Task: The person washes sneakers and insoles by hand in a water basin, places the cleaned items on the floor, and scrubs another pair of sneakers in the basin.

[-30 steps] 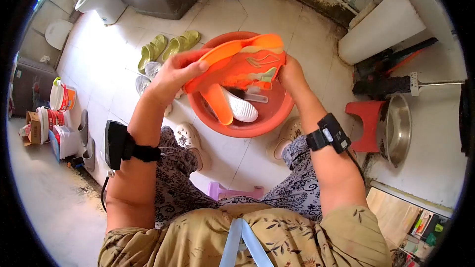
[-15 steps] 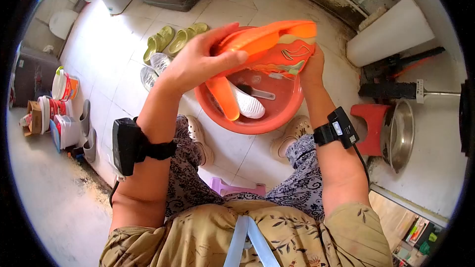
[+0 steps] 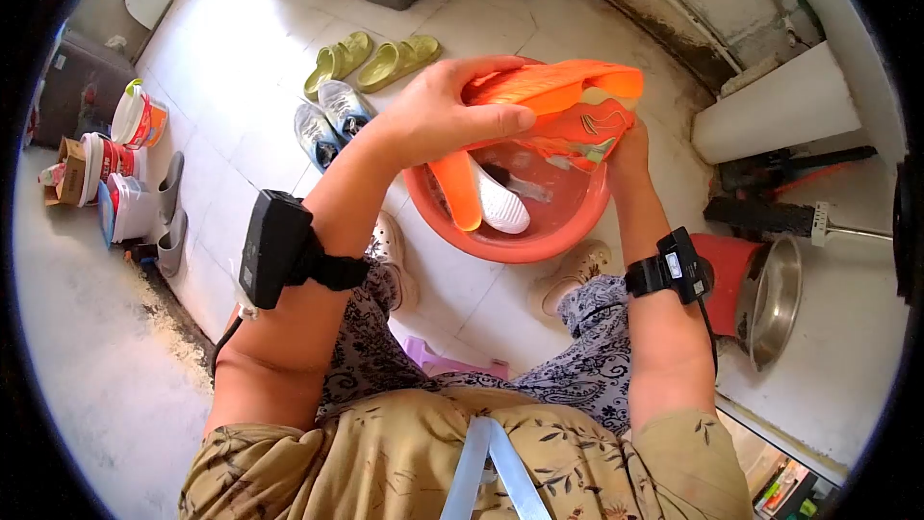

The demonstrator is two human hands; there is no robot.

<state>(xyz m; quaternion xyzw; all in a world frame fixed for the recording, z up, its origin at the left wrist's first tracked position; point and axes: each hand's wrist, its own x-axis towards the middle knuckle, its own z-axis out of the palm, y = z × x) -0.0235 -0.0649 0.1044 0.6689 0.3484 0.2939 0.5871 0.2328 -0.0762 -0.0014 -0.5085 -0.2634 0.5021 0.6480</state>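
Observation:
An orange running shoe (image 3: 568,120) is tilted on its side above a red plastic basin (image 3: 452,244), its orange sole facing up. My left hand (image 3: 460,108) grips the left end of the shoe, thumb along the near side and fingers over the far side. At the other end, my right hand (image 3: 629,149) is closed around the shoe, its fingers mostly hidden behind it. Leaning inside the basin are a long orange piece (image 3: 456,195) and a white, textured shoe-shaped piece (image 3: 500,206). Beside them in the water lies a brush with a pale handle (image 3: 531,191), partly blurred.
Green slippers (image 3: 399,62) and a pair of grey-blue shoes (image 3: 327,120) stand beyond my left arm. Buckets (image 3: 140,117) and grey slippers (image 3: 170,217) are at far left. A metal bowl (image 3: 775,303) leans by a red stool (image 3: 717,274) at right. A purple stool (image 3: 452,361) is below me.
The whole view has shifted, so the basin and shoe appear farther right. Both hands keep their hold on the shoe, whose angle has changed slightly.

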